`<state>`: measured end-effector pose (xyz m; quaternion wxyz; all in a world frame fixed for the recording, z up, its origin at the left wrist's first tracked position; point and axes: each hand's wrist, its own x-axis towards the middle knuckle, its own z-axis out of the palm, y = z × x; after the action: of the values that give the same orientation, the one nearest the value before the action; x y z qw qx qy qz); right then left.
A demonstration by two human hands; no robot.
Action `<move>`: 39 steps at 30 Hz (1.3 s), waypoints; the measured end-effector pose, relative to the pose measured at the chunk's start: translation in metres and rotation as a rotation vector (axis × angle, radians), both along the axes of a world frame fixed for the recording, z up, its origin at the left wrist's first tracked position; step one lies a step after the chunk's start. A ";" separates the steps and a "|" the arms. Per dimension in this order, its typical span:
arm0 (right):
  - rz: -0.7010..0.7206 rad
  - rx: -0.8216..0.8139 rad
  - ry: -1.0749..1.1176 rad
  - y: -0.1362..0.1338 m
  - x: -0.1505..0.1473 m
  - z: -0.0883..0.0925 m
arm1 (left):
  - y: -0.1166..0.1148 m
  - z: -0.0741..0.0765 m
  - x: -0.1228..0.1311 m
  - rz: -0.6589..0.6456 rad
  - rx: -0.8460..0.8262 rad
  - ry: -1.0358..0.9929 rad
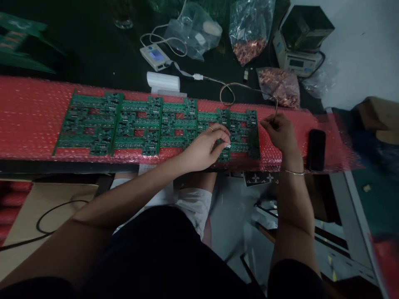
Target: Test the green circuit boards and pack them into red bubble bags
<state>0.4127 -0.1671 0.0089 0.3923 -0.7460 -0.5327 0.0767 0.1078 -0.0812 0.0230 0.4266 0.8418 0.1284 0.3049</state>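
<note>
Several green circuit board panels (134, 143) lie in a row on red bubble wrap (28, 112). My left hand (205, 147) is over the panels toward the right end, thumb and fingers pinched on a small white piece (228, 145) too small to name. Right of the last panel, my right hand (280, 132) is closed around a thin multi-wire cable (240, 84); the cable's end is hidden in the fingers. That cable loops back to a white connector (198, 77) and a ribbon lead from a small white device with a lit screen (155, 56).
A black phone (316, 149) lies at the right on the wrap. Behind are bags of copper-coloured parts (249, 50), a scale (297, 60) with a dark box on it, a clear plastic bag (196, 31), a white roll (163, 81) and a glass (123, 23).
</note>
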 end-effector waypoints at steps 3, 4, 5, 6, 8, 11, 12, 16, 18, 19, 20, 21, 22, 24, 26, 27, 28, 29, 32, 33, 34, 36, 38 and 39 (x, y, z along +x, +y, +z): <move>0.028 -0.048 -0.053 0.005 0.003 -0.012 | -0.003 -0.010 0.007 -0.038 0.040 0.092; 0.043 -0.051 -0.063 0.007 0.001 -0.014 | -0.004 -0.013 0.010 -0.050 0.051 0.121; 0.053 -0.048 -0.074 0.010 -0.001 -0.017 | -0.005 -0.014 0.012 -0.061 0.060 0.148; 0.057 -0.041 -0.088 0.012 -0.003 -0.020 | -0.006 -0.016 0.015 -0.071 0.066 0.172; 0.055 -0.028 -0.117 0.018 -0.004 -0.025 | -0.008 -0.018 0.020 -0.092 0.073 0.216; 0.058 -0.034 -0.150 0.025 -0.002 -0.030 | -0.009 -0.021 0.024 -0.108 0.073 0.271; 0.060 -0.037 -0.159 0.026 -0.001 -0.031 | -0.010 -0.022 0.025 -0.109 0.072 0.281; 0.076 -0.051 -0.185 0.028 -0.003 -0.033 | -0.010 -0.022 0.025 -0.105 0.076 0.283; 0.079 -0.067 -0.190 0.029 -0.003 -0.033 | -0.011 -0.022 0.025 -0.102 0.078 0.283; 0.075 -0.079 -0.193 0.030 -0.003 -0.033 | -0.011 -0.021 0.025 -0.101 0.078 0.286; 0.062 -0.091 -0.195 0.032 -0.001 -0.034 | -0.011 -0.021 0.025 -0.100 0.076 0.290; 0.039 -0.104 -0.195 0.033 0.001 -0.034 | -0.011 -0.021 0.025 -0.101 0.072 0.293; 0.009 -0.117 -0.187 0.035 0.004 -0.035 | -0.011 -0.020 0.026 -0.102 0.063 0.293; -0.049 -0.132 -0.144 0.037 0.009 -0.034 | -0.010 -0.020 0.026 -0.101 0.026 0.275; -0.085 -0.097 -0.068 0.035 0.009 -0.029 | -0.008 -0.019 0.025 -0.076 -0.048 0.218; -0.093 -0.052 -0.027 0.032 0.005 -0.023 | -0.007 -0.018 0.025 -0.051 -0.099 0.176; -0.096 0.006 0.010 0.027 -0.001 -0.016 | -0.005 -0.017 0.025 -0.023 -0.159 0.131; -0.093 0.071 0.040 0.020 -0.011 -0.008 | -0.004 -0.015 0.024 0.002 -0.224 0.089; 0.011 0.171 0.070 -0.007 -0.053 0.019 | -0.001 -0.008 0.025 0.025 -0.412 0.034; 0.080 0.155 0.070 -0.016 -0.068 0.027 | -0.001 -0.005 0.026 0.018 -0.457 0.037; 0.144 0.123 0.061 -0.025 -0.082 0.034 | -0.002 -0.002 0.026 0.010 -0.491 0.042; 0.214 0.090 0.036 -0.037 -0.103 0.043 | -0.003 0.003 0.028 -0.001 -0.520 0.044; 0.226 0.091 0.012 -0.043 -0.115 0.048 | -0.006 0.005 0.029 -0.004 -0.524 0.035; 0.221 0.094 0.004 -0.044 -0.117 0.048 | -0.007 0.005 0.029 -0.002 -0.522 0.031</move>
<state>0.2954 -0.2114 0.0574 0.4170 -0.6633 -0.6139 0.0960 0.1366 -0.0879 0.0281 0.6275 0.7080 0.2084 0.2482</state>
